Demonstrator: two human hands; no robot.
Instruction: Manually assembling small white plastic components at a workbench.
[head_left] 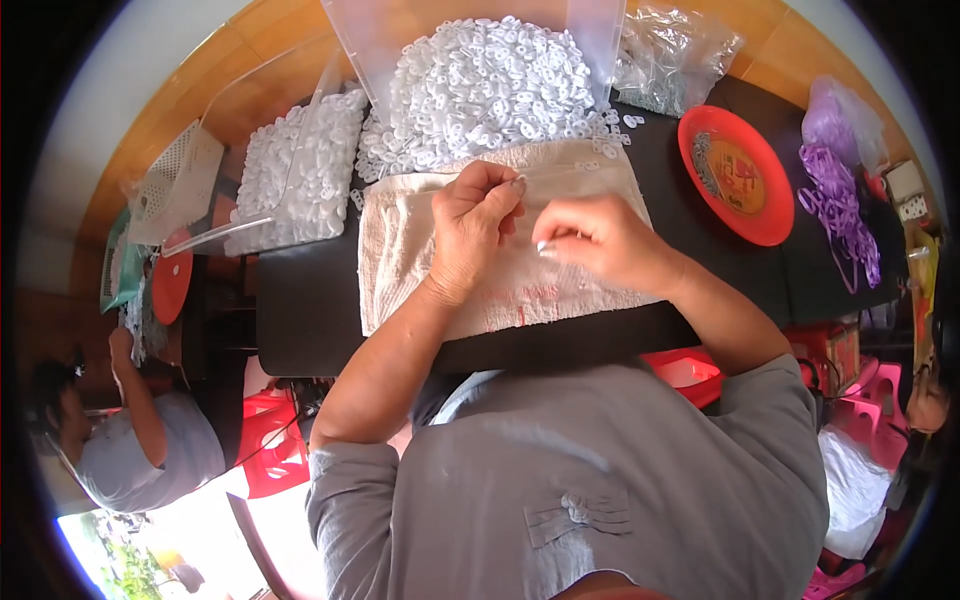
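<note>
Over the beige towel (420,235) my left hand (472,215) is closed, thumb pressed against the curled fingers; what it grips, if anything, is hidden. To its right, apart from it, my right hand (610,240) is closed in a pinch. A small white spot shows at its fingertips, too small to name. Beyond both hands, a heap of small white plastic pieces with holes (490,85) spills from a clear plastic bin (350,45) toward the towel's far edge. A few loose pieces lie on the towel's far right part and on the dark table beside it.
A red plate (770,215) holds small metal parts on the right. Behind it sits a clear bag (675,60); farther right lies purple ribbon (840,200). At left stand a clear box of white pieces (300,175) and a white basket (180,185). Another person (150,440) sits at left.
</note>
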